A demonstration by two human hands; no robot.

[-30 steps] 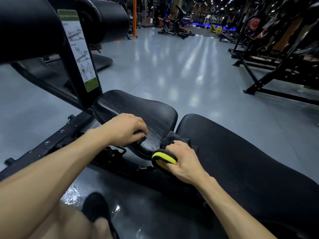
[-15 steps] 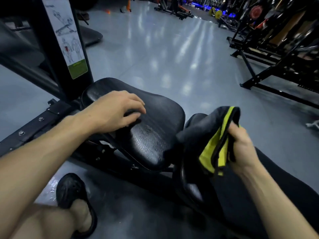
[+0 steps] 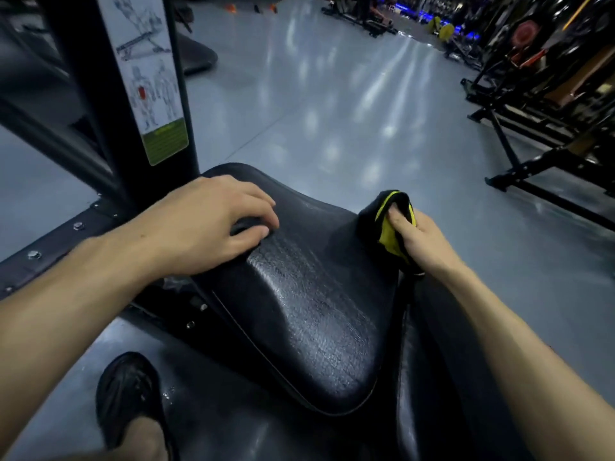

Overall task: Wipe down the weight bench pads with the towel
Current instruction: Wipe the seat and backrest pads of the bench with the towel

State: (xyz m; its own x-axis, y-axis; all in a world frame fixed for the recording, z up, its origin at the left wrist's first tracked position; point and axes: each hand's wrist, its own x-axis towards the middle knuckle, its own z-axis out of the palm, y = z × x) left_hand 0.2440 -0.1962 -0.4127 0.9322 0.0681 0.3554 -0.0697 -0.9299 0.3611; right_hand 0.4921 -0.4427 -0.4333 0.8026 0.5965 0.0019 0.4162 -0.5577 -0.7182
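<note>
The black seat pad [image 3: 309, 311] of the weight bench fills the middle of the head view, shiny and wrinkled. My left hand [image 3: 213, 224] rests on its far left part, fingers curved with the tips on the leather. My right hand [image 3: 419, 241] grips a bunched black and yellow towel [image 3: 387, 224] against the pad's far right edge, at the gap to the long back pad [image 3: 442, 377]. That back pad runs along under my right forearm and is mostly hidden by it.
A black upright post [image 3: 100, 94] with an exercise label [image 3: 149, 78] stands just behind the seat pad on the left. The bench's frame rail [image 3: 60, 241] runs left. My foot in a black shoe [image 3: 129, 400] stands on the grey floor. Gym racks [image 3: 549, 111] line the right.
My right hand lifted the towel off the gap between the pads, opened it out in the air, then brought it down bunched at the seat pad's far right edge. My left hand stayed on the pad.
</note>
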